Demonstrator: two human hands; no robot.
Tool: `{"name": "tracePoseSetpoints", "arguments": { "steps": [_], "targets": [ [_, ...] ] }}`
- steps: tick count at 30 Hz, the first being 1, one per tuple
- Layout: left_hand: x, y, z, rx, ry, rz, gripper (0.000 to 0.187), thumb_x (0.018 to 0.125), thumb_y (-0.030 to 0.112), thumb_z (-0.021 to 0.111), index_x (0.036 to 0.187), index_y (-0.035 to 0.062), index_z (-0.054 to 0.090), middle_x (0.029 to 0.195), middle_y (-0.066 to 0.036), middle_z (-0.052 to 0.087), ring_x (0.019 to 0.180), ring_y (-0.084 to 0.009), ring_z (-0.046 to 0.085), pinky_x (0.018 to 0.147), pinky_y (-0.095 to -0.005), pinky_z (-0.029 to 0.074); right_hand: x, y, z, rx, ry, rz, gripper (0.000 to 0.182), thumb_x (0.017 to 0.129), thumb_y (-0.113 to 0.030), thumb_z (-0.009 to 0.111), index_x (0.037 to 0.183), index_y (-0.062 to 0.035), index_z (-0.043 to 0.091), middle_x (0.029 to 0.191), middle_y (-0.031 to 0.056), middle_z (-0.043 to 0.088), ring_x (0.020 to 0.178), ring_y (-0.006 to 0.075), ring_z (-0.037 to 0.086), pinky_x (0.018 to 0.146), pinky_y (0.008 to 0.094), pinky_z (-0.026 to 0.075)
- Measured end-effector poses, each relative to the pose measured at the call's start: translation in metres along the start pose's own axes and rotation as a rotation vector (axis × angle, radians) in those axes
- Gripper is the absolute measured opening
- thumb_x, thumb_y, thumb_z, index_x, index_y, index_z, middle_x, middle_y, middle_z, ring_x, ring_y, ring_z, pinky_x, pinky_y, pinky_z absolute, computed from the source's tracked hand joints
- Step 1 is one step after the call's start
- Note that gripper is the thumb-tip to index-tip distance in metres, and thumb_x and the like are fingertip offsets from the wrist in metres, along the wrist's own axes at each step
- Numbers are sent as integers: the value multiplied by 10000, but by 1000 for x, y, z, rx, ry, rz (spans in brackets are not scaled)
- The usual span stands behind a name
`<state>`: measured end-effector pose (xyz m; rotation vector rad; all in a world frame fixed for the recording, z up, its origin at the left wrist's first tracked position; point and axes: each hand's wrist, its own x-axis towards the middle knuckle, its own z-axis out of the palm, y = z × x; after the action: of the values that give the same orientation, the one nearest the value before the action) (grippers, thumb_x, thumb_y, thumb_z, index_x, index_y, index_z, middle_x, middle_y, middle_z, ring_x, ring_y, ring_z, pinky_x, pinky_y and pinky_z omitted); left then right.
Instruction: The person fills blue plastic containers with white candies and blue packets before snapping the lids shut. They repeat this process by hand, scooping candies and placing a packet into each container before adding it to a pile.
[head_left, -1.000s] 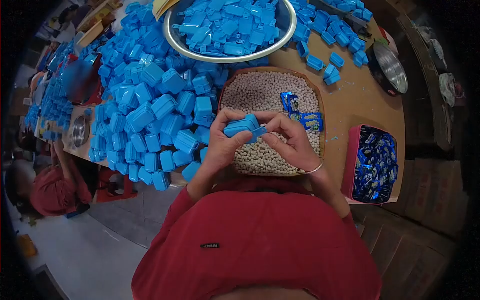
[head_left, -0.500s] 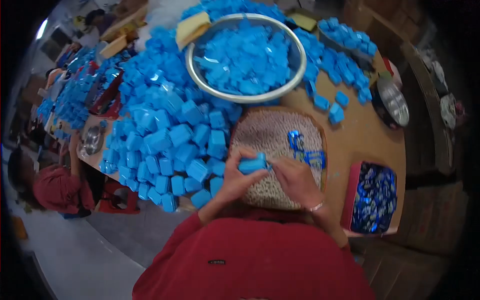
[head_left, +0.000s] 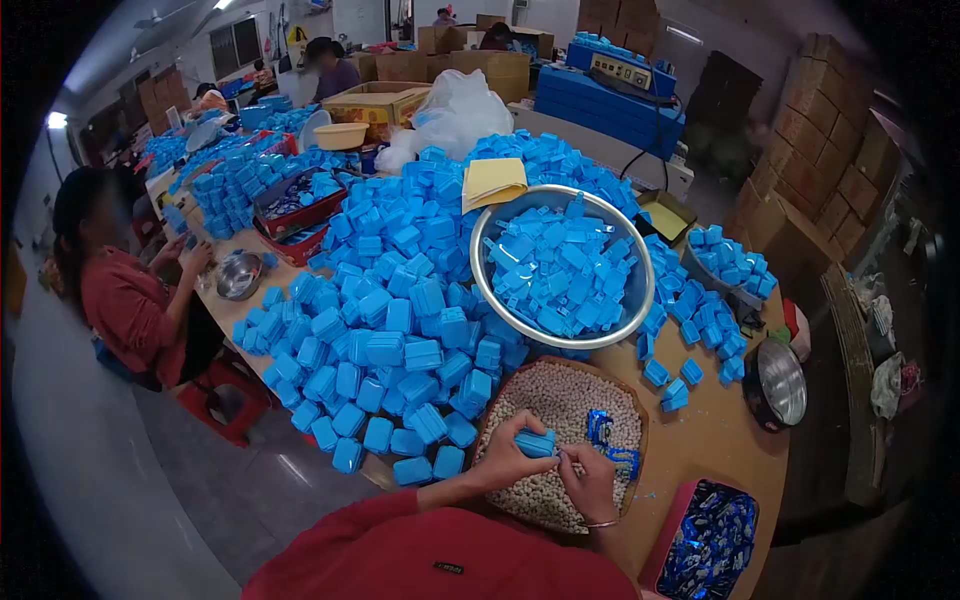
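My left hand (head_left: 505,458) is wrapped round a small blue plastic case (head_left: 535,443), thumb below and fingers above. At the case's right end, my right hand (head_left: 590,482) has its thumb and fingers pinched together; whatever is between them is too small to make out. Both hands are over a shallow tray (head_left: 642,420) full of small pale beads (head_left: 560,387). Several shiny blue packets (head_left: 622,462) lie on the beads to the right of my hands. Left of the tray rises a large heap of similar blue cases (head_left: 385,350).
A metal basin (head_left: 645,310) of blue plastic parts stands behind the tray. To the right are a steel bowl (head_left: 780,385) and a red box of dark blue packets (head_left: 712,535). A co-worker (head_left: 130,300) sits at the left side of the table.
The view has tilted up, so the room behind the table now shows and the table sits lower. My left hand still holds the blue case, with my right hand at its end.
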<state>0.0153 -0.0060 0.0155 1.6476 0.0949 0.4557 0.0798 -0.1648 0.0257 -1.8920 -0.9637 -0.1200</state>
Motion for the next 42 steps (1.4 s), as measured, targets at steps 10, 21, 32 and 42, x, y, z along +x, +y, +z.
{"name": "tracePoseSetpoints", "arguments": {
  "steps": [10,21,32,42],
  "targets": [
    [-13,43,8,258,203,544,396,590,140,835,806,69,511,804,-120,553,670,-269,579,565,-351,453,4,-27,-17,-43,41,-195,94,785,-7,642,871,-26,609,746,124,610,660,288,614,561,358,464],
    [-10,71,3,254,52,675,386,574,167,830,807,82,535,825,-118,548,699,-279,568,578,-376,434,4,-46,-37,-60,20,-301,126,794,18,601,894,-46,559,729,138,589,593,293,581,505,370,429],
    [-12,69,10,448,120,859,361,598,162,827,790,101,528,817,-108,571,691,-255,578,569,-361,433,9,-34,-32,-51,40,-358,74,799,-9,582,852,-46,546,723,133,587,615,298,587,521,367,438],
    [8,40,-1,218,-60,445,400,621,210,840,789,47,515,776,-107,530,695,-247,574,570,-329,426,7,-11,-22,155,-120,-15,64,853,-18,581,849,-29,519,724,87,522,646,190,541,598,288,428]
  ]
}}
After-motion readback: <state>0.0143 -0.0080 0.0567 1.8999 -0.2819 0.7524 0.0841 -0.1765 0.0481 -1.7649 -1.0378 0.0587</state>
